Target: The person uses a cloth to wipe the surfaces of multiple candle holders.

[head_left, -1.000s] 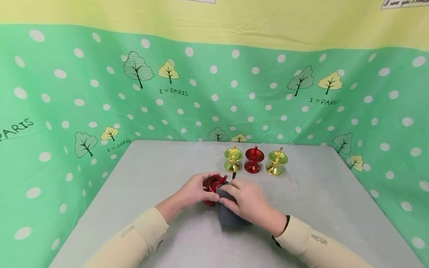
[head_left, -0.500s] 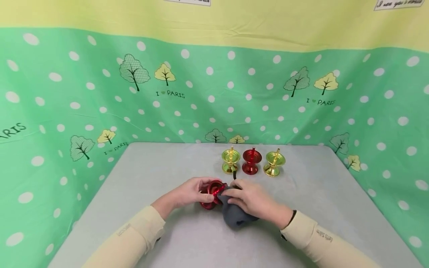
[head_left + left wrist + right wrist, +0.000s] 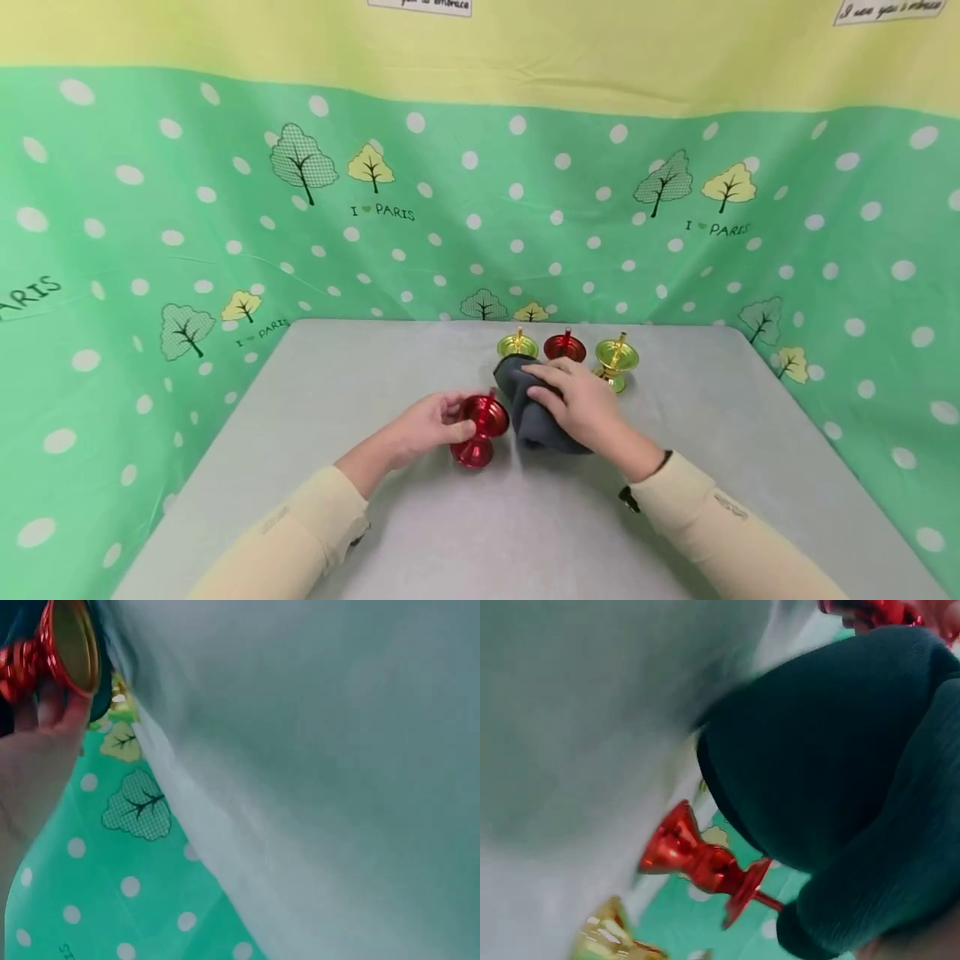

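Observation:
My left hand (image 3: 420,429) grips a shiny red candle holder (image 3: 474,451) around its cup and waist, thumb in front. The holder leans a little, its thin central pin pointing up. In the left wrist view the base (image 3: 73,641) of that holder shows its hollow gold-coloured underside. My right hand (image 3: 588,407) grips a bunched dark grey cloth (image 3: 528,410) just right of the red holder, apart from it. From the right wrist, the cloth (image 3: 810,750) fills much of the view and hides most of the fingers.
Behind the cloth stand a gold candle holder (image 3: 517,348), a red one (image 3: 565,347) and another gold one (image 3: 618,357) in a row; the cloth and hand partly cover them. A grey-covered table (image 3: 360,367) meets a green dotted curtain (image 3: 420,250) at the back and sides.
The cloth has come off the red holder's cup, lifted up and to the right by my right hand. The holder in my left hand has turned more upright.

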Tool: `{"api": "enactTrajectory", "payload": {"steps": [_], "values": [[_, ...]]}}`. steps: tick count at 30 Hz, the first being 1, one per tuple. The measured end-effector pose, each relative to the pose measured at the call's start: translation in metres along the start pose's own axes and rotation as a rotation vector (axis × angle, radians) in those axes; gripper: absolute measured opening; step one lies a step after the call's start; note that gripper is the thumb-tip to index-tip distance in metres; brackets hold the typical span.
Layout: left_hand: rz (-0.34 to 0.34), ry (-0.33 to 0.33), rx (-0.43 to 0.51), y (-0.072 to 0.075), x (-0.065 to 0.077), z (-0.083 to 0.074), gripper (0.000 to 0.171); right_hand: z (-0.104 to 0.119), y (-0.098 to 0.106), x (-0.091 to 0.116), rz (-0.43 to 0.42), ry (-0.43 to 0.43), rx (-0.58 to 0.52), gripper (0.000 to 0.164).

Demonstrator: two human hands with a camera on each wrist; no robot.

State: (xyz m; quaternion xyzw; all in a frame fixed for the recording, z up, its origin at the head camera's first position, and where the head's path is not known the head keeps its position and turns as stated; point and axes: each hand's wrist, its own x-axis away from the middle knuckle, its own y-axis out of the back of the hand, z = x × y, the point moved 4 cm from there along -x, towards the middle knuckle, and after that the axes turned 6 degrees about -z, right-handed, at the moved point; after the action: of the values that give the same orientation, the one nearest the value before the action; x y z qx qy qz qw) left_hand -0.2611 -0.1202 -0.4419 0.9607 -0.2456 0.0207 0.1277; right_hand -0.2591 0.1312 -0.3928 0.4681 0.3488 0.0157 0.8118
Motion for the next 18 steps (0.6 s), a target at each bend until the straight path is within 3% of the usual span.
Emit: {"api": "enactTrajectory", "payload": {"steps": [4,8,14,18], "values": [[-0.157,0.000,0.275,0.003,0.009,-0.005,0.079,-0.004,0.007,0.017,0.073,-0.232,-0.265,0.036],[-0.234,-0.040,0.456,-0.008,0.012,-0.018,0.099,0.015,0.010,0.024,0.087,-0.338,-0.446,0.039],[-0.307,-0.082,0.465,-0.031,0.019,-0.037,0.102,0.047,0.010,0.026,0.014,-0.383,-0.477,0.047],[-0.270,-0.115,0.430,-0.036,0.023,-0.049,0.100,0.049,0.016,0.022,-0.025,-0.344,-0.469,0.040]]}}
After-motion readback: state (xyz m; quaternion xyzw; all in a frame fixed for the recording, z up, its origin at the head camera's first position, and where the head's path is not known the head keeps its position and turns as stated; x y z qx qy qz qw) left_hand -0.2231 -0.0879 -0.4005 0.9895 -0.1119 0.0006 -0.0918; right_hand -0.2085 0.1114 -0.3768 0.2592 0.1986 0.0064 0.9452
